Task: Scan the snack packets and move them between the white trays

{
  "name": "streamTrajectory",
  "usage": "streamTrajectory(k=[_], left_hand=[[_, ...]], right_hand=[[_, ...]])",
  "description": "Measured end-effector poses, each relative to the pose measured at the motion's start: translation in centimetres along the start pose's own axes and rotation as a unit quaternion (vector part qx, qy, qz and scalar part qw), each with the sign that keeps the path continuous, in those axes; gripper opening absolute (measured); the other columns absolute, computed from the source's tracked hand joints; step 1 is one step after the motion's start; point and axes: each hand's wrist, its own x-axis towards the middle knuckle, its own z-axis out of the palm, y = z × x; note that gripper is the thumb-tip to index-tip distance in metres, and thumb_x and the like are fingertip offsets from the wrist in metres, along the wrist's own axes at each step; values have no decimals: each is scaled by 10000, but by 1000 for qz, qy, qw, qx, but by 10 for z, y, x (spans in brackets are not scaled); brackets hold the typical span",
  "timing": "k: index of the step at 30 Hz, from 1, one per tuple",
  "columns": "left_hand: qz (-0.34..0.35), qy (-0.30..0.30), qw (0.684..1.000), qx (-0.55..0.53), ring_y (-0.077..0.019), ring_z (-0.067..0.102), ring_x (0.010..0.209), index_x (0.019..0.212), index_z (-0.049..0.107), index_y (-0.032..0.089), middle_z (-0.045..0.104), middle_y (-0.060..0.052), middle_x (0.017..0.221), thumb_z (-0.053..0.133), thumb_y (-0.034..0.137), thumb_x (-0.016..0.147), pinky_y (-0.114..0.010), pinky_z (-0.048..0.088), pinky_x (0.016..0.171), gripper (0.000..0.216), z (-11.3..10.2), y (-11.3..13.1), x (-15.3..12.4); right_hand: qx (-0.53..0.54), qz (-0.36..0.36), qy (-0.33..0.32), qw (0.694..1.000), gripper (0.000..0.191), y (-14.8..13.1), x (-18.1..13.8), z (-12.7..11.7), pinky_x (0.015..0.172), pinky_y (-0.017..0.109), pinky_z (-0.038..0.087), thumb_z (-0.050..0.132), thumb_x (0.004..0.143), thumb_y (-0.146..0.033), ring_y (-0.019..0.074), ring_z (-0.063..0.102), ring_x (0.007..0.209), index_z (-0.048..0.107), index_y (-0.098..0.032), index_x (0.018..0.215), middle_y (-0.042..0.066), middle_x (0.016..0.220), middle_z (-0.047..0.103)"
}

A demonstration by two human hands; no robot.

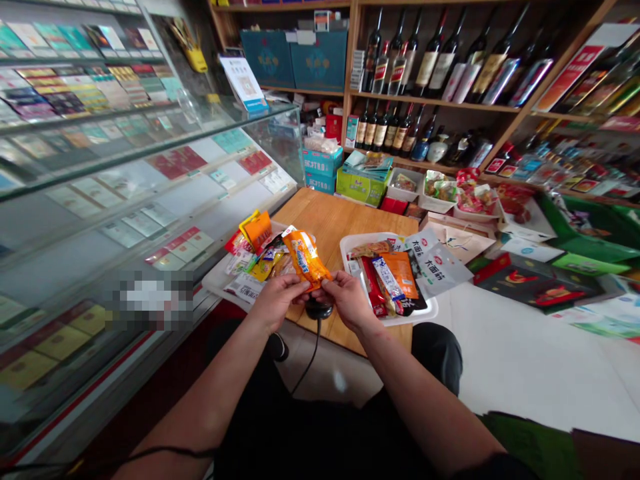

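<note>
Both of my hands hold one orange snack packet (306, 257) above a small wooden table (334, 220). My left hand (277, 299) pinches its lower left edge and my right hand (346, 298) pinches its lower right end. Under my hands a black handheld scanner (319, 309) with a dangling cable rests at the table's front edge. To the left, a white tray (216, 279) carries several colourful snack packets. To the right, another white tray (429, 311) holds more packets, red, orange and white ones.
A glass display counter (125, 200) with cigarette packs runs along the left. Wooden shelves (430, 101) with wine bottles stand behind the table. Boxes and bins of goods (363, 183) crowd the table's far side. Gift boxes (535, 280) lie on the white floor at right.
</note>
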Motion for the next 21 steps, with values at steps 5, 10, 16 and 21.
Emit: streamTrajectory(k=[5,10,16,21], left_hand=[[36,-24,998,55,-115,585,665,818,749,153,683,-25,768,825,416,759,-260,453,646,280,-11,8,10],[79,-22,990,117,-132,581,687,878,772,156,688,-22,763,777,444,808,-286,463,702,296,-16,15,23],[148,-37,970,188,-189,645,898,991,779,165,746,-57,985,708,438,859,-329,471,870,312,-20,13,47],[171,12,949,263,-211,646,834,827,757,176,725,-35,844,717,436,822,-331,483,806,263,-23,4,69]], right_hand=[[-152,-27,0,988,411,-18,17,-14,556,211,471,795,772,-546,103,602,568,632,-169,750,-13,643,657],[-222,-37,-59,973,356,-36,35,-23,553,212,408,745,822,-490,91,531,555,634,-170,712,-25,621,624],[-318,-78,-69,942,261,-37,65,-40,596,210,387,702,835,-400,89,483,603,697,-147,771,-31,664,614],[-375,-88,-41,922,206,-25,88,-52,576,222,358,665,825,-349,97,458,591,706,-154,776,-38,655,588]])
